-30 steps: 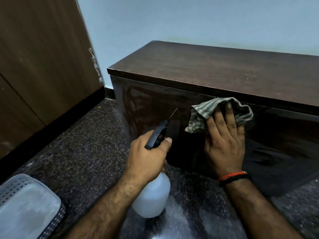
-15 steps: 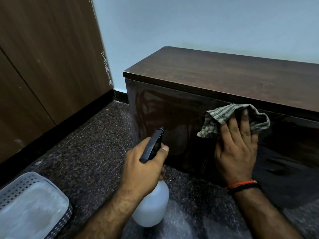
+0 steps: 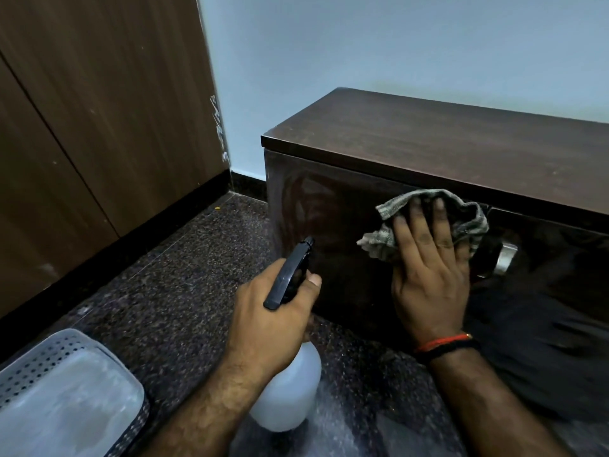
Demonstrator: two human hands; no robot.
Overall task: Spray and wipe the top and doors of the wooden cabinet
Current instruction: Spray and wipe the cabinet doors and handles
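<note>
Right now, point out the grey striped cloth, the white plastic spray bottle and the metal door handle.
grey striped cloth (image 3: pixel 379 240), head view, lower left fold.
white plastic spray bottle (image 3: pixel 286 394), head view, bottle body.
metal door handle (image 3: pixel 506 260), head view, shiny exposed part.

The dark speckled floor (image 3: pixel 158 291) carries the wooden cabinet (image 3: pixel 428 143) by the wall and a perforated basket (image 3: pixel 43 357) nearer the camera.

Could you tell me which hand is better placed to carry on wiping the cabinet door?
The right hand. Its flat fingers already press the cloth against the cabinet door, just under the top edge. The left hand is occupied gripping the spray bottle, away from the door.
</note>
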